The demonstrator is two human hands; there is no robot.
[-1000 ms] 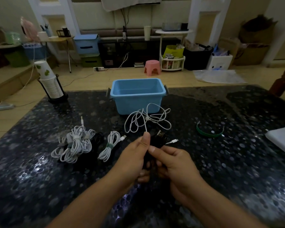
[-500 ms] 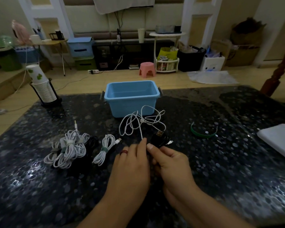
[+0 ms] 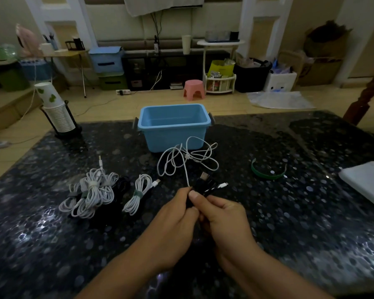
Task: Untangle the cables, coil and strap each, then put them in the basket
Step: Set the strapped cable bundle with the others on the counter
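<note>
A blue basket (image 3: 174, 134) stands open at the table's far middle. Just in front of it a loose white cable (image 3: 188, 158) lies in loops, one strand running down into my hands. My left hand (image 3: 173, 221) and my right hand (image 3: 227, 223) meet at the table's centre, both curled round a black cable bundle (image 3: 207, 186) whose plugs stick out above my fingers. A strapped white coil (image 3: 138, 194) lies to the left. Further left is a pile of strapped white coils (image 3: 91, 194) over a dark cable. A green strap (image 3: 268, 172) lies to the right.
A stack of paper cups in a black holder (image 3: 56, 113) stands at the table's far left corner. A white flat object (image 3: 367, 182) lies at the right edge. The table (image 3: 52, 244) is dark and speckled. Beyond it are a pink stool and room clutter.
My hands have closed tighter together on the black bundle, the left thumb tucked in. The white strand stays pinched between them. The view has shifted slightly.
</note>
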